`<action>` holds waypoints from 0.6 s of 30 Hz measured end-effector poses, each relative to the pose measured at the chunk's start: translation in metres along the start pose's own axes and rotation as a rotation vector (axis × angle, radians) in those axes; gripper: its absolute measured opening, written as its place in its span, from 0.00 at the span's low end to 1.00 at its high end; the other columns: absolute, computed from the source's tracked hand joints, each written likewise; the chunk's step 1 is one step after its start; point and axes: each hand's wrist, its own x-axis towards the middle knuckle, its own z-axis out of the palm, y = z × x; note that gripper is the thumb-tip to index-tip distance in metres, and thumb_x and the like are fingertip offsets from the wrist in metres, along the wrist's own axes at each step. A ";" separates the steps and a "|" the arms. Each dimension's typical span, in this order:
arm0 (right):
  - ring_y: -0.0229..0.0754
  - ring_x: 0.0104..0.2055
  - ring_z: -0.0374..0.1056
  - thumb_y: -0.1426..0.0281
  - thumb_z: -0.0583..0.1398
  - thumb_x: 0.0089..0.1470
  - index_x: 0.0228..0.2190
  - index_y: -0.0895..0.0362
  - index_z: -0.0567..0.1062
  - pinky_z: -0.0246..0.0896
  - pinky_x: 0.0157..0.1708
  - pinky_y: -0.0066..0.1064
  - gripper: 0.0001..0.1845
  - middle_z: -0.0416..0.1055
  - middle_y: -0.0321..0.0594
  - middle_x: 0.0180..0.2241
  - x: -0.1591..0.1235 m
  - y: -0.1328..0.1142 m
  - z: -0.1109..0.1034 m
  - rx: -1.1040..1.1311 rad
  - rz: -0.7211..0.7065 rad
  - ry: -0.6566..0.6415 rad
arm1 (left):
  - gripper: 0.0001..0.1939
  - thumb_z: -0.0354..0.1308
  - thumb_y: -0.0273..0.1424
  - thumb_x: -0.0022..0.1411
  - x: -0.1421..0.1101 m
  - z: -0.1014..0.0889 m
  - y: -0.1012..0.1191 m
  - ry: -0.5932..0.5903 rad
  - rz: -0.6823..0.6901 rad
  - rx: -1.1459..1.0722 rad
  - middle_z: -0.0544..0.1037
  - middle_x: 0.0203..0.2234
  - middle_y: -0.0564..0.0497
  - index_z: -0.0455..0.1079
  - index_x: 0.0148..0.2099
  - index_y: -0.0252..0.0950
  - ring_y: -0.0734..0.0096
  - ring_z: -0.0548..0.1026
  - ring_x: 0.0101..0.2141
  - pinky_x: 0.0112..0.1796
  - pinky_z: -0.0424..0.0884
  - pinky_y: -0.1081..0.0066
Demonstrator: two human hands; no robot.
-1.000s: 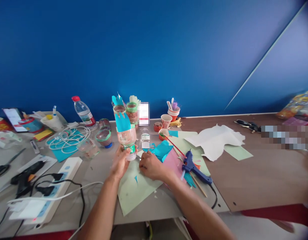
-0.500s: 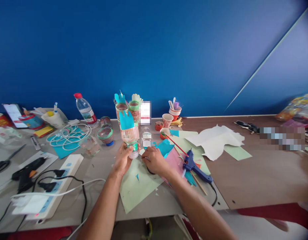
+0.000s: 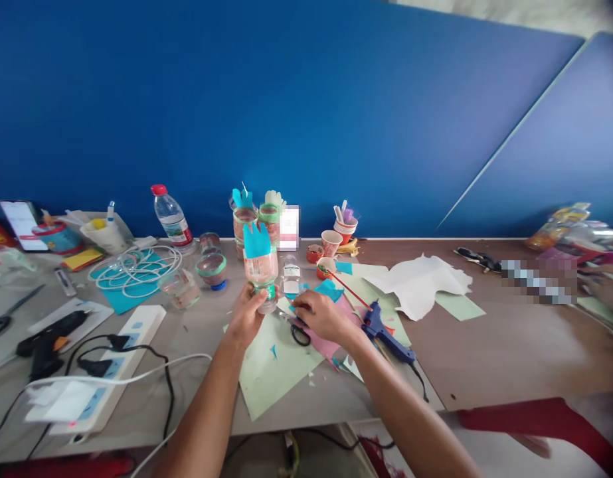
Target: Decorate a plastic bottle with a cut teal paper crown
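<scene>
Clear plastic bottle with a blue paper top (image 3: 261, 267) sits in the left hand (image 3: 247, 311)

The left hand is wrapped around the bottle's narrow end, by a green band. The bottle is almost straight up, with its neck down and its blue paper spikes up.

The right hand (image 3: 320, 315) is near it, off to the right. Its fingers are curled and close together. I cannot tell if they pinch something. Scissors with black loop handles (image 3: 301, 335) lie just beside that hand, on the side near the person. A bright blue sheet of paper (image 3: 330, 289) lies just past it.

A pale green sheet of paper (image 3: 266, 382) lies below both hands. Past them, in between, is a small clear bottle with a white label (image 3: 291, 271). A dark blue glue gun (image 3: 390, 337) lies to the right of the right hand, and a big torn white sheet of paper (image 3: 418, 284) is farther right.

To the left of the left hand are a small clear bowl with a green rim (image 3: 212, 269) and a long white power strip (image 3: 124, 355).
</scene>
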 end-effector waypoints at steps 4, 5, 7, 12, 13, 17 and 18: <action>0.42 0.37 0.71 0.76 0.56 0.53 0.35 0.56 0.78 0.63 0.40 0.32 0.12 0.77 0.42 0.37 -0.022 -0.004 -0.019 -0.016 0.000 -0.033 | 0.14 0.67 0.34 0.52 0.001 -0.002 -0.001 -0.015 0.016 0.020 0.80 0.33 0.48 0.69 0.39 0.35 0.68 0.77 0.34 0.37 0.71 0.69; 0.43 0.38 0.70 0.74 0.56 0.53 0.36 0.56 0.78 0.63 0.40 0.32 0.11 0.76 0.42 0.37 -0.030 -0.002 -0.025 -0.007 0.003 -0.037 | 0.14 0.67 0.34 0.52 0.001 -0.002 -0.001 -0.020 0.022 0.019 0.79 0.33 0.48 0.70 0.39 0.35 0.68 0.77 0.34 0.38 0.71 0.68; 0.42 0.39 0.71 0.69 0.55 0.56 0.38 0.53 0.78 0.64 0.39 0.31 0.12 0.76 0.40 0.39 -0.050 0.007 -0.039 0.041 0.024 -0.085 | 0.14 0.67 0.34 0.52 0.001 -0.002 -0.002 -0.029 0.032 0.006 0.79 0.33 0.49 0.70 0.39 0.36 0.68 0.77 0.35 0.39 0.71 0.67; 0.46 0.42 0.70 0.66 0.54 0.55 0.42 0.55 0.76 0.64 0.42 0.36 0.16 0.74 0.44 0.42 -0.096 0.059 -0.069 -0.125 0.208 0.075 | 0.16 0.68 0.34 0.49 0.000 0.000 -0.002 -0.029 0.019 -0.017 0.79 0.33 0.49 0.69 0.40 0.36 0.68 0.77 0.34 0.39 0.70 0.67; 0.48 0.43 0.70 0.66 0.54 0.55 0.43 0.56 0.75 0.63 0.44 0.38 0.17 0.73 0.46 0.42 -0.104 0.071 -0.074 -0.221 0.245 0.091 | 0.16 0.68 0.34 0.49 0.000 0.001 -0.002 -0.027 0.016 -0.011 0.79 0.32 0.49 0.69 0.39 0.35 0.68 0.77 0.34 0.39 0.70 0.67; 0.54 0.51 0.66 0.67 0.54 0.54 0.48 0.59 0.73 0.59 0.49 0.41 0.21 0.70 0.52 0.50 -0.128 0.102 -0.080 -0.518 0.414 0.057 | 0.17 0.68 0.34 0.49 0.000 0.003 -0.002 -0.011 0.021 0.022 0.80 0.33 0.48 0.70 0.39 0.34 0.69 0.77 0.33 0.37 0.70 0.69; 0.55 0.54 0.64 0.67 0.55 0.54 0.51 0.60 0.71 0.58 0.50 0.41 0.23 0.67 0.53 0.53 -0.132 0.106 -0.079 -0.561 0.451 0.042 | 0.17 0.68 0.34 0.49 0.000 0.004 -0.001 -0.019 0.013 0.028 0.80 0.33 0.48 0.70 0.40 0.34 0.69 0.77 0.33 0.37 0.70 0.69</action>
